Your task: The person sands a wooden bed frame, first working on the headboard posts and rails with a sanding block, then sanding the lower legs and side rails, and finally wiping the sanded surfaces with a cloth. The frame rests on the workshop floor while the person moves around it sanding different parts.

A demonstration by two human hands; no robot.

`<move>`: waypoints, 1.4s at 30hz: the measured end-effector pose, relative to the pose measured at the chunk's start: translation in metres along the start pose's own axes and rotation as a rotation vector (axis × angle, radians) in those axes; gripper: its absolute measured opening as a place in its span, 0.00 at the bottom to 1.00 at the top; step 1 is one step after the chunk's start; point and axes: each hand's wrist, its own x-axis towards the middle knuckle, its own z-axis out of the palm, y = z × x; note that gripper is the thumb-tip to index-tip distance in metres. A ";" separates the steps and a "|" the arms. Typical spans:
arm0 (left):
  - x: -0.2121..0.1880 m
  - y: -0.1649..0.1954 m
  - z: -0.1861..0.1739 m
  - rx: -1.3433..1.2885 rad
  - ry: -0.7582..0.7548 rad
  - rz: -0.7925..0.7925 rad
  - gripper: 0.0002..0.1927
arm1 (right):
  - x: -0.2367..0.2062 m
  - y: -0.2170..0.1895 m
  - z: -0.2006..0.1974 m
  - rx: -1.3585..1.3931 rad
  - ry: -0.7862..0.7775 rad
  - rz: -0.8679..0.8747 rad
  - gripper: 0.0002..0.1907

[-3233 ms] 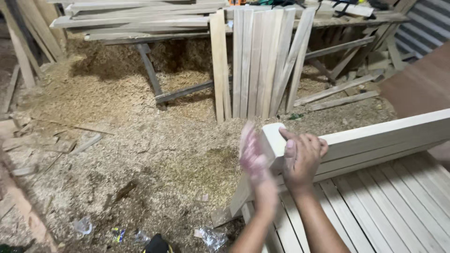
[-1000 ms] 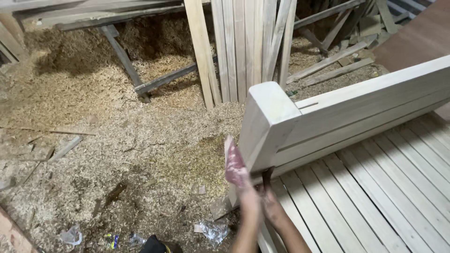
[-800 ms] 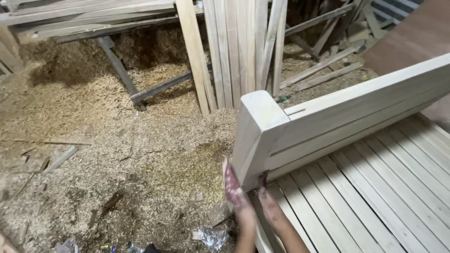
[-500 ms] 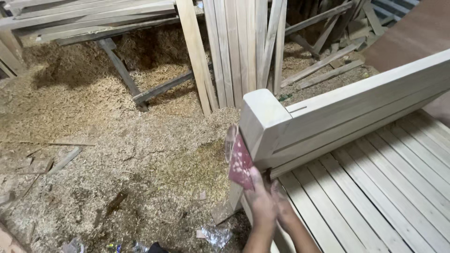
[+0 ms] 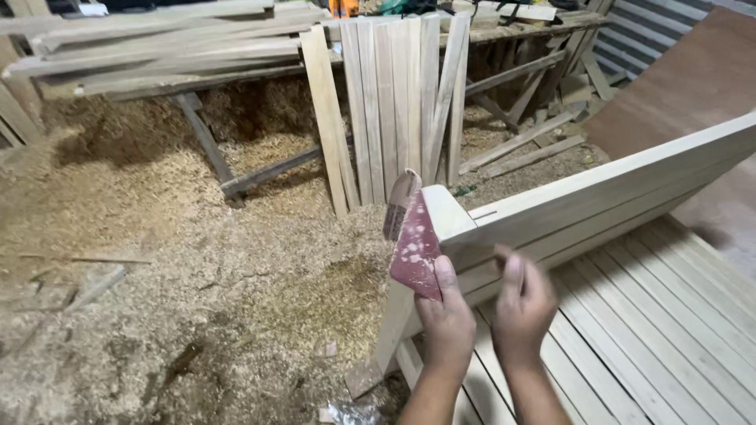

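Left hand [image 5: 447,324] gripping dusty red sandpaper [image 5: 413,245] against pale post [image 5: 425,260], right hand [image 5: 521,307] blurred, seemingly open

A single head-worn camera looks steeply down and forward, close over the pale wooden frame [image 5: 598,197] — beyond it, sawdust floor [image 5: 157,260] and leaning planks [image 5: 394,102], seemingly farther off

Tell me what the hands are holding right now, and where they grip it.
The left hand pinches a red sandpaper sheet by its lower edge, against the wooden post. The right hand is blurred and holds nothing visible.
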 end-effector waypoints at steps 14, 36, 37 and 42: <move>0.102 0.079 -0.015 -0.034 -0.191 -0.505 0.31 | 0.031 -0.089 0.038 -0.232 -0.118 -0.298 0.22; 0.121 0.062 -0.058 0.004 -0.414 -0.506 0.30 | 0.042 -0.097 0.078 -0.518 -0.044 -0.284 0.22; 0.120 0.062 -0.053 -0.062 -0.403 -0.486 0.29 | 0.042 -0.098 0.078 -0.516 -0.039 -0.283 0.22; 0.111 0.060 -0.032 -0.204 -0.291 -0.323 0.28 | 0.042 -0.098 0.075 -0.495 -0.043 -0.318 0.22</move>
